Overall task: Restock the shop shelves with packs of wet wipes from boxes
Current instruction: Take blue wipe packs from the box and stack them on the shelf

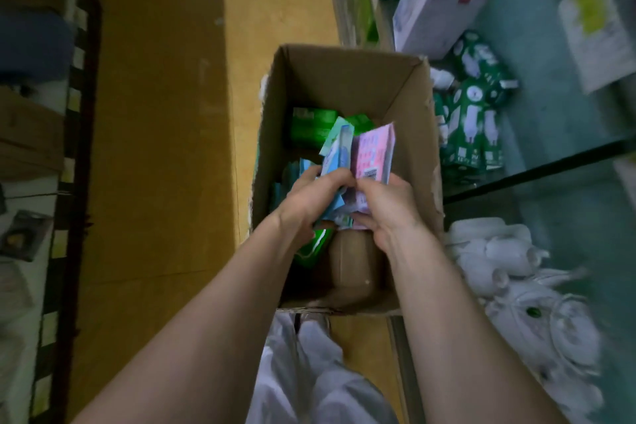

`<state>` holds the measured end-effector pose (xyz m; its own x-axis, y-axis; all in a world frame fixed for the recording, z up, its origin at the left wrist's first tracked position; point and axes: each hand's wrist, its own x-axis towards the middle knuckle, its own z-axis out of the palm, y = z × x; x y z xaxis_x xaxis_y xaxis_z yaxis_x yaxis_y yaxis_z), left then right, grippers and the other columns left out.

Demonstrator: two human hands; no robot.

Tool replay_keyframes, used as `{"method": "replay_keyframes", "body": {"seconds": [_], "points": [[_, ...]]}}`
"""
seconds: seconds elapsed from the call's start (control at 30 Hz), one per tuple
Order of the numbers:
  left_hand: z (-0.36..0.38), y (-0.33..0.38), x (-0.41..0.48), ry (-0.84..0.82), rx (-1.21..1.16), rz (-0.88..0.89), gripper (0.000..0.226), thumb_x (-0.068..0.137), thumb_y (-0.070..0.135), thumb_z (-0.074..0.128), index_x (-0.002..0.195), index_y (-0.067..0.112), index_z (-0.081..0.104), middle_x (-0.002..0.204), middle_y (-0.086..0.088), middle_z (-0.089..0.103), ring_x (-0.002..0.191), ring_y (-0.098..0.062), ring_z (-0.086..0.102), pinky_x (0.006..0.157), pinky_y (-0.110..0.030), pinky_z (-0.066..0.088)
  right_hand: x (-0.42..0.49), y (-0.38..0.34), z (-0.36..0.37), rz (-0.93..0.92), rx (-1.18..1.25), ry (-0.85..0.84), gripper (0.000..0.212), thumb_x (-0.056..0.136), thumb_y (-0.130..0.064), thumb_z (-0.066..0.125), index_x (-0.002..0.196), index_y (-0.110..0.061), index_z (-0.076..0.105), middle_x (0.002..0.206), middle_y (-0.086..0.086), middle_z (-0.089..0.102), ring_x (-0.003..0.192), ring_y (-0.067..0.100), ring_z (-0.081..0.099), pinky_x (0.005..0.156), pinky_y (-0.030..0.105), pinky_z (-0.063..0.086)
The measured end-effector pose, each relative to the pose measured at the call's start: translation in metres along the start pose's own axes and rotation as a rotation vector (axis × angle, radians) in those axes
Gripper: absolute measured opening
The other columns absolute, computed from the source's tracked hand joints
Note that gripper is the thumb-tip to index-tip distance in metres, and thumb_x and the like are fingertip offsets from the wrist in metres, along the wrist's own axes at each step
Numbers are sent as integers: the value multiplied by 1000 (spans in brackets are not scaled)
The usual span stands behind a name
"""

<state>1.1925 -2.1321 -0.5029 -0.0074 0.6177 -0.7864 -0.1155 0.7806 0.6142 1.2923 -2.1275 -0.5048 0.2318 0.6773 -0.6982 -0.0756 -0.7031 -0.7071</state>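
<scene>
Pink wet-wipe pack (375, 151) gripped in the right hand (389, 208), light-blue wet-wipe pack (339, 148) gripped in the left hand (311, 203), mid-frame inside the open brown cardboard box (344, 79).

The open cardboard box (344, 79) is brown, with ragged edges. Over its middle a pink pack (375, 151) and a pale blue pack (337, 148) stand upright, touching. Green packs (311, 127) lie at its far end, and another green pack (313, 244) lies near-left.
</scene>
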Motion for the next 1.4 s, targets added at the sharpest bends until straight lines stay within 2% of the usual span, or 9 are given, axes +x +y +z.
{"method": "replay_keyframes", "body": {"seconds": [0.07,0.17,0.33,0.53,0.8,0.87,1.07,1.27,1.4], "points": [[-5,5,-21,36,-45,1,44,66,29,64,109,19,60,94,-5,66,78,-22,67,68,-33,52,-21,-10,0,-57,-59,-16,18,80,1,58,90,-12,65,80,12,68,68,27,64,60,34,54],[-15,15,-52,67,-115,17,58,55,35,61,111,18,59,101,-5,67,82,-21,67,64,-31,52,-53,-25,3,-149,-149,-53,20,80,-2,60,98,-10,65,91,15,70,80,30,67,73,43,57],[-40,27,-101,130,-236,137,54,56,31,61,108,17,59,89,-7,67,70,-21,65,60,-30,50,-103,-50,22,-297,-252,-180,21,80,-6,60,99,-12,66,91,11,70,85,29,69,78,49,58],[-93,34,-163,228,-340,304,28,79,21,61,106,26,63,84,2,66,70,-11,64,55,-23,49,-162,-69,70,-423,-325,-363,29,87,-16,57,114,-18,64,99,6,70,87,20,69,79,39,59],[-196,17,-253,479,-377,527,52,71,41,65,120,30,53,111,-1,60,100,-16,63,71,-29,54,-261,-67,165,-556,-435,-707,27,90,-24,58,116,-20,62,101,1,69,88,17,68,78,40,60],[-226,7,-279,565,-408,577,49,77,37,65,123,29,52,111,-1,61,97,-15,64,67,-27,53,-291,-59,191,-584,-463,-782,26,91,-25,58,116,-20,61,101,1,68,88,16,68,77,39,60],[-316,-31,-358,733,-507,691,60,60,35,63,120,32,57,100,1,65,81,-13,64,52,-25,46,-389,-24,263,-644,-499,-982,26,91,-24,58,116,-19,62,99,0,69,87,15,68,77,39,60],[-396,-70,-432,867,-613,774,68,53,34,65,121,31,57,97,0,65,75,-12,62,56,-28,45,-484,17,326,-731,-515,-1114,25,88,-21,60,112,-19,65,94,2,71,83,15,70,70,33,60],[-444,-106,-484,1013,-680,837,69,50,34,65,119,31,58,98,-1,67,72,-10,65,53,-23,46,-551,50,361,-727,-533,-1252,14,89,-21,59,101,-21,66,94,5,71,86,19,70,78,39,59]]}}
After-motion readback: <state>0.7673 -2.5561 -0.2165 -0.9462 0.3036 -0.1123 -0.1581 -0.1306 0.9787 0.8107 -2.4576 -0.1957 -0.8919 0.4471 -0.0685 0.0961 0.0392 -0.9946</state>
